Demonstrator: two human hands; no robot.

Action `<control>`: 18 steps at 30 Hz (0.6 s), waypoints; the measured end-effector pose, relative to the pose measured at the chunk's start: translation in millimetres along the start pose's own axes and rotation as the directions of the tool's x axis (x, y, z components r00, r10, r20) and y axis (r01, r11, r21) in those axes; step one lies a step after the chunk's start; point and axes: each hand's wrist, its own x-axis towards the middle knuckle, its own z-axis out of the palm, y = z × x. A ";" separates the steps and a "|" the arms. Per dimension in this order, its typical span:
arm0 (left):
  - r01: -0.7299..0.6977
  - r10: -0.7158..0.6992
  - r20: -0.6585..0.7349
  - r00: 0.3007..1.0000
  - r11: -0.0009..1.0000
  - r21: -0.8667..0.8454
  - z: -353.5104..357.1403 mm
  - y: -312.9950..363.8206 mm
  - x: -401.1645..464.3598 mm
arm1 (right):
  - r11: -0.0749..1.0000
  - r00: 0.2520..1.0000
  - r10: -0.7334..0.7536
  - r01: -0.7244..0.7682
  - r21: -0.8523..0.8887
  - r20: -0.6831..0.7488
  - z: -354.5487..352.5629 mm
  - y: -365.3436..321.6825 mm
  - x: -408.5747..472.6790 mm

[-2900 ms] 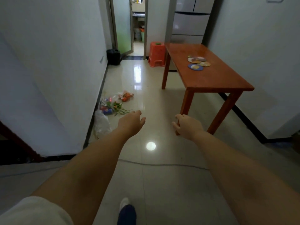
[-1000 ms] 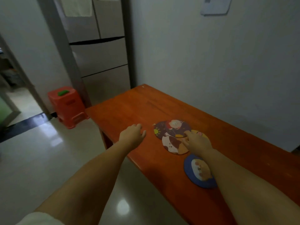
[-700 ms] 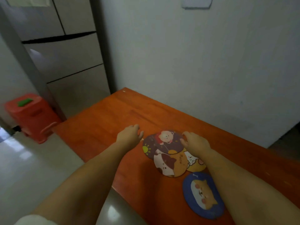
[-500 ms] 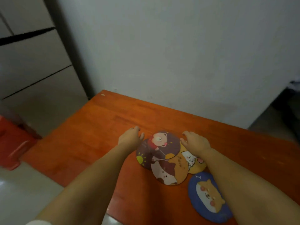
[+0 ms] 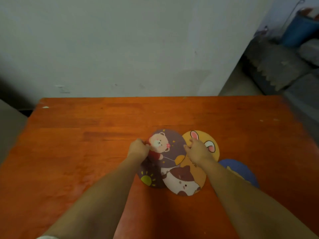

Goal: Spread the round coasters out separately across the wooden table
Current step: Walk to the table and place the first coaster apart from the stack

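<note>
Several round cartoon coasters lie overlapping on the wooden table [image 5: 72, 152]. A purple bear coaster [image 5: 170, 147] lies on top. Beside it are a yellow bunny coaster [image 5: 209, 144], a cat coaster [image 5: 184, 182] and a dark sun coaster [image 5: 148, 178]. A blue coaster [image 5: 241, 169] sits apart at the right, half hidden by my right forearm. My left hand [image 5: 139, 150] pinches the bear coaster's left edge. My right hand [image 5: 196, 150] has curled fingers on the bunny coaster, where it meets the bear coaster; its grip is unclear.
A pale wall [image 5: 120, 49] runs along the table's far edge. The table's left edge drops to grey floor [image 5: 8, 128]. Past the table's right end are a blue bucket [image 5: 300, 30] and grey clutter on the floor.
I walked to the table and now face the wall square on. Both hands went from resting flat beside the pile to curling onto the bear and bunny coasters.
</note>
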 end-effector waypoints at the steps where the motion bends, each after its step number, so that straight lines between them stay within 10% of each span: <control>1: 0.004 -0.004 0.005 1.000 1.000 -0.008 1.6 0.5 3.7 | 1.000 0.999 0.032 -0.032 -0.001 -0.024 1.7 -3.4 3.7; 18: 0.010 -0.038 -0.084 0.996 0.949 -0.316 -16.5 -4.2 -2.4 | 0.981 0.998 -0.051 0.054 0.187 -0.023 0.5 -31.4 7.7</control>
